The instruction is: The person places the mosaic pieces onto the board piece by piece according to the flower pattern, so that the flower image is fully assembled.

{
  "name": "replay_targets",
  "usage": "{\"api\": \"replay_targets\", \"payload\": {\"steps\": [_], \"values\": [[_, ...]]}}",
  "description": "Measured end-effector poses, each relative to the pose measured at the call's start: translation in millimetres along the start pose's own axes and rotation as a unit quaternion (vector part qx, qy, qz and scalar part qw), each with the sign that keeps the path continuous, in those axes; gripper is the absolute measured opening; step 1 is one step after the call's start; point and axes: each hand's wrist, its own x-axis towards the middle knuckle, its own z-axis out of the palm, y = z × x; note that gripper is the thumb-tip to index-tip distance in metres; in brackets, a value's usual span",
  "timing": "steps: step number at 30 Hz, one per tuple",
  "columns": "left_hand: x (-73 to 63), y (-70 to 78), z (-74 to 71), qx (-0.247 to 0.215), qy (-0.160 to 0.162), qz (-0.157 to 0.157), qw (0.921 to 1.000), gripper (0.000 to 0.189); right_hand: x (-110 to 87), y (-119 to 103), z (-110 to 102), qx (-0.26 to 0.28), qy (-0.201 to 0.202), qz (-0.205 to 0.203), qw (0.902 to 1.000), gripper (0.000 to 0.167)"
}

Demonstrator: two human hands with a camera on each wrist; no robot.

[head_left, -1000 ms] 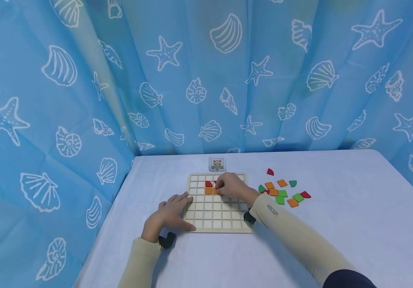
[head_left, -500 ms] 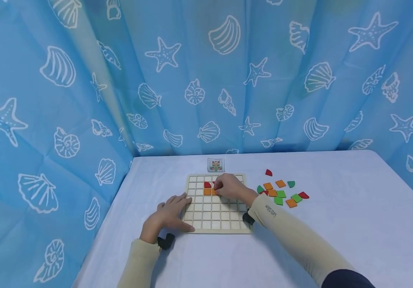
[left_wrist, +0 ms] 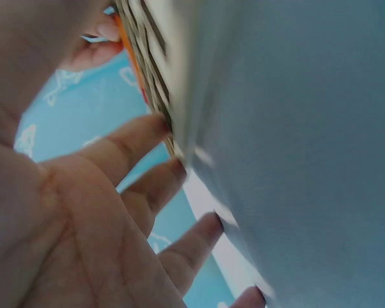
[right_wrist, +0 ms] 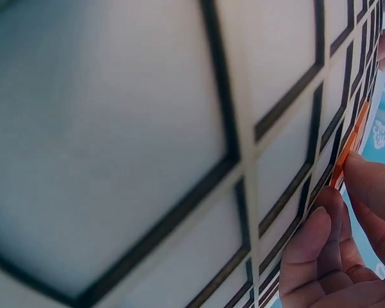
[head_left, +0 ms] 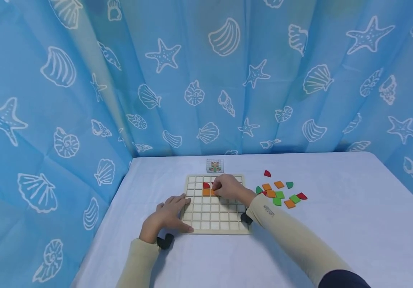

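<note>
A pale wooden grid board point(head_left: 215, 231) lies flat on the table. My left hand point(head_left: 170, 212) rests at its left edge, fingers spread; in the left wrist view the fingertips point(left_wrist: 159, 123) reach the rim and the white cloth. Over the upper middle cells is my right hand point(head_left: 229, 187), pinching an orange square tile point(right_wrist: 339, 168) close against the grid. Just left of it sit another orange tile point(head_left: 206, 192) and a red quarter-round piece point(head_left: 206, 185). A second red piece shows partly behind the right fingers.
Loose orange, green and red pieces point(head_left: 279, 195) lie scattered right of the board, near the right forearm. Behind the board is a small pattern card point(head_left: 215, 166). A blue shell-print curtain point(head_left: 192, 80) hangs behind and left of the white-covered table point(head_left: 336, 208).
The head view has shifted slightly. Both hands keep nearly the same places on the board, the right one still at the orange tile.
</note>
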Motion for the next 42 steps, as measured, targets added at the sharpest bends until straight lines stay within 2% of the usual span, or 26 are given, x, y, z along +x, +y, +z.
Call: {"api": "replay_targets", "payload": {"steps": [6, 11, 20, 30, 38, 42], "values": [[1.1, -2.5, 0.1, 0.002, -0.002, 0.006, 1.0, 0.099, -1.5, -1, 0, 0.005, 0.005, -0.003, 1.0, 0.006], [1.9, -2.6, 1.4, 0.0, -0.002, 0.0, 1.0, 0.099, -5.0, 2, -5, 0.038, 0.013, -0.005, 0.9992, 0.011], [2.6, -2.7, 3.9, 0.0, -0.003, -0.007, 1.0, 0.1, -13.7, 27, -25, 0.028, 0.016, -0.003, 0.9995, 0.01], [0.4, -2.7, -0.1, 0.001, 0.0, -0.001, 1.0, 0.1, -27.0, 67, -56, 0.012, 0.044, 0.034, 0.9984, 0.018], [-0.8, -2.8, -0.6, 0.002, 0.0, 0.001, 1.0, 0.1, -32.8, 91, -74, 0.01, 0.049, 0.104, 0.9933, 0.022], [0.1, -2.5, -0.4, 0.002, 0.0, 0.001, 1.0, 0.1, -39.3, 102, -82, 0.003, 0.048, 0.11, 0.9928, 0.024]]}}
